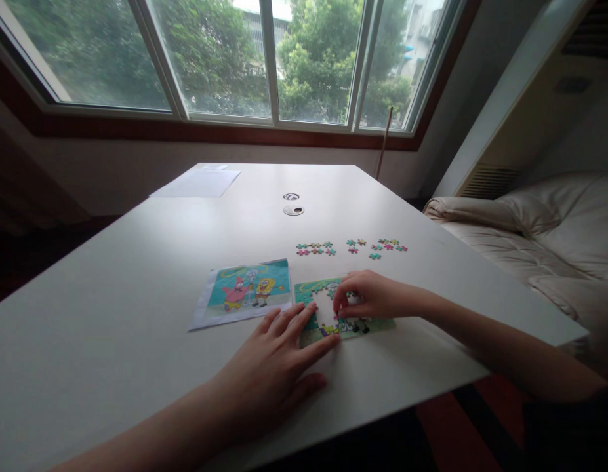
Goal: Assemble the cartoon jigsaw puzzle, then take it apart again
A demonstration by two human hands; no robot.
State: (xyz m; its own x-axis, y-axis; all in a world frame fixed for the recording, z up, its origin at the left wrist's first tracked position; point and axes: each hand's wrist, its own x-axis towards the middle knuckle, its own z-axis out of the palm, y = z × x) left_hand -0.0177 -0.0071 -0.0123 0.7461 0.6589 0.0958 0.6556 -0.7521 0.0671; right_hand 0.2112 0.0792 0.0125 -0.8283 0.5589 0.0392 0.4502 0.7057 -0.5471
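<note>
A partly assembled jigsaw puzzle lies on the white table, with a pale gap in its middle. My left hand rests with spread fingers on the puzzle's left and lower edge. At the right side of the gap, my right hand is closed in a pinch on a small jigsaw piece, mostly hidden by the fingertips. Left of the puzzle is a printed picture sheet with cartoon figures. Beyond it lie loose jigsaw pieces in a cluster, and more loose pieces farther right.
Two round flat discs lie farther back on the white table. White paper sits at its far left corner. A pale padded sofa stands to the right, and a window is behind the table.
</note>
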